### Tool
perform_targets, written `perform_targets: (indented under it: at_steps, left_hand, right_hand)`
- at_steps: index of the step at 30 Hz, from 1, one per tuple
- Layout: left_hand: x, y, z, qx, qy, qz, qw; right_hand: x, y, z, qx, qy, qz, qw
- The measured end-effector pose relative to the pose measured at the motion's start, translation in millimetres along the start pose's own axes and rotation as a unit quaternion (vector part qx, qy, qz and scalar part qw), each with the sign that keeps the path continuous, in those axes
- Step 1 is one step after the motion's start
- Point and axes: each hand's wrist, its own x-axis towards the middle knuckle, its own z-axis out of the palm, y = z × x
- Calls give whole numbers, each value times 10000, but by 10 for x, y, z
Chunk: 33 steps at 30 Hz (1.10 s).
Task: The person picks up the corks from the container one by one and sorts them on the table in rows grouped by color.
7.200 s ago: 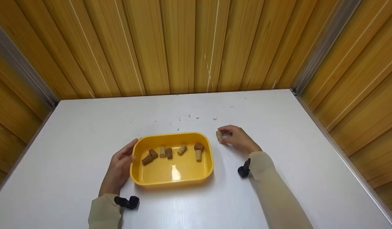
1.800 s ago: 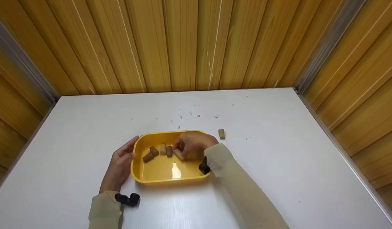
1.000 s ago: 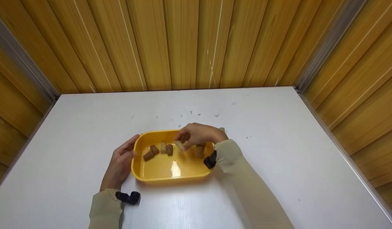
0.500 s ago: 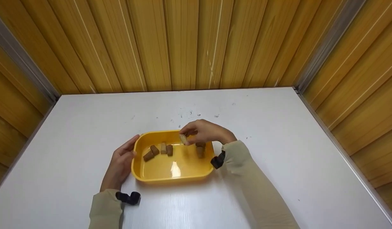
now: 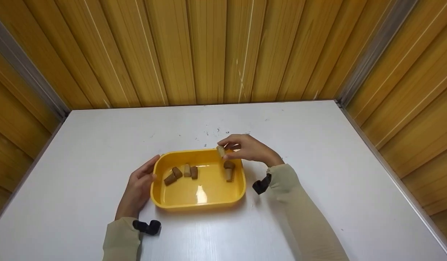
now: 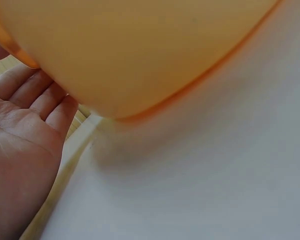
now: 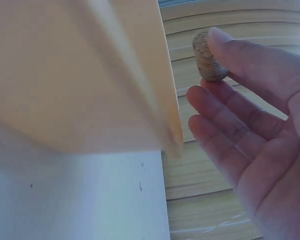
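Note:
In the head view, a yellow tray (image 5: 198,206) stands on the white table. My left hand (image 5: 137,192) holds its left side, the thumb at the rim and the fingers along the outer wall. The left wrist view shows this hand (image 6: 27,117) against the tray's outside. My right hand (image 5: 250,149) pinches a light cork (image 5: 220,151) between thumb and fingers above the far right rim. Speckled cork (image 7: 208,56) shows plainly in the right wrist view. Inside the tray lie several corks, among them a dark one (image 5: 170,179) and a light one (image 5: 229,174).
The white table (image 5: 100,145) has small dark marks behind the tray. Wood-patterned panels (image 5: 205,50) rise at the back and sides. A black wrist camera (image 5: 261,184) sits on the right cuff, close to the tray's right wall.
My right hand has lifted the light cork from the tray's middle and carried it up and right to the far rim. The cork seen earlier on the table is now hidden. My left hand stays put.

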Motion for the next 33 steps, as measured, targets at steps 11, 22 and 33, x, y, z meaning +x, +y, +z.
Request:
perform_targets:
  at_steps: [11,22,33]
  left_hand:
    - [1,-33,-12,-171,-74,49,9998]
    - [-11,-52,13,-107,-12,10,9999]
    - [0,-15,-5,70,-46,74,9999]
  right_hand:
    - [-205,252,-117,-184,782,175,9966]
    - [-395,445,-232,-216,1121,263,9931]
    - [-496,638,-289,-352,1546,674,9850]
